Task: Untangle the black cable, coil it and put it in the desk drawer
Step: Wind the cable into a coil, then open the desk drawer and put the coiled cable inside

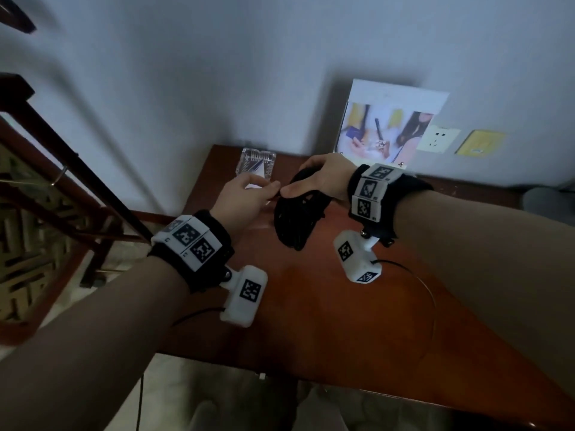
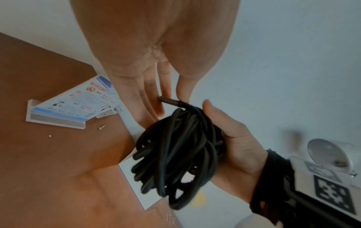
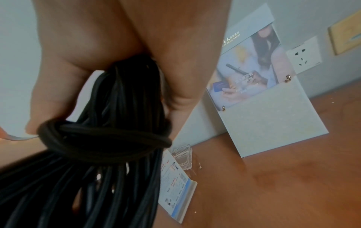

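The black cable (image 1: 297, 217) is a thick bundle of loops held above the brown desk (image 1: 342, 306). My right hand (image 1: 303, 181) grips the bundle from above, thumb on its left side. In the right wrist view a few turns of the cable (image 3: 105, 138) are wrapped crosswise round the loops below my fingers (image 3: 48, 95). My left hand (image 1: 273, 190) is just left of the bundle and pinches the cable's free end. In the left wrist view the end plug (image 2: 168, 101) sits between my left thumb and fingers, above the coil (image 2: 175, 152). No drawer is in view.
A glass ashtray (image 1: 255, 161) and a leaflet in a clear stand (image 2: 64, 108) sit at the desk's far left corner. A picture board (image 1: 389, 126) leans on the wall beside a wall socket (image 1: 437, 138). Dark wooden furniture (image 1: 46, 181) stands to the left.
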